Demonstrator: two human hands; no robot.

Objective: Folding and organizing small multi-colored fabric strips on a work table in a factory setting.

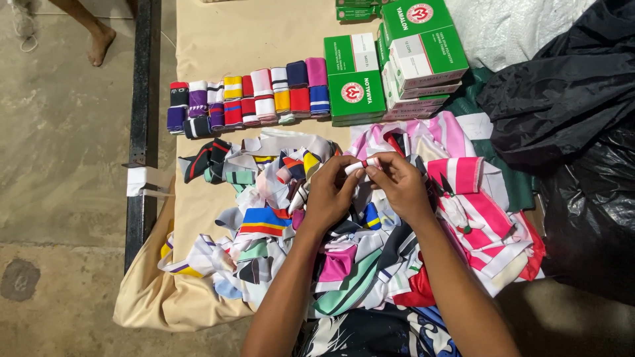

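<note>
My left hand and my right hand meet over a heap of coloured fabric strips. Together they pinch a small white strip with a red band, partly rolled between the fingertips. Both hands hover just above the heap's middle. Under my right wrist lie pink-and-white striped pieces.
Neat rows of rolled fabric bands line the far side of the beige cloth-covered table. Green-and-white boxes are stacked at the back. Black plastic bags fill the right. A black metal rail runs on the left; another person's bare foot stands beyond.
</note>
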